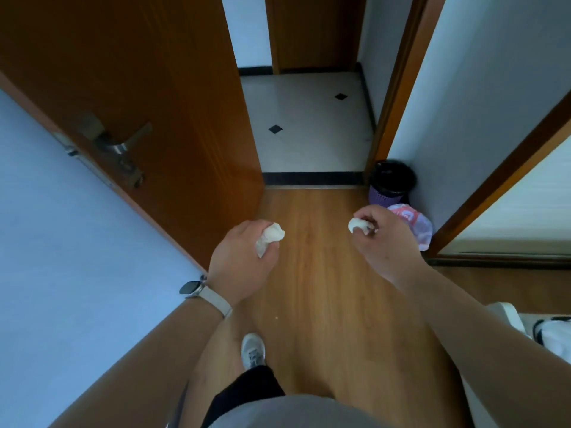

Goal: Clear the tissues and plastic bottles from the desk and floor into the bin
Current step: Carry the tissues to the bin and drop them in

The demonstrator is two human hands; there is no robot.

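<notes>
each fist grips a crumpled tissue: left hand [239,264] holds the left tissue [270,237], right hand [386,242] mostly hides the right tissue [355,225]; bin [391,183] contents unclear.

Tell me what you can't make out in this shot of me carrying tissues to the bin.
Head view only:
- Bin contents: the inside is dark, so nothing shows.
- Plastic bag: partly behind the right hand; its contents are unclear.
- Tissue in left hand and tissue in right hand: fingers cover most, so one or several is unclear.
- Desk and bottles: outside the frame.
</notes>
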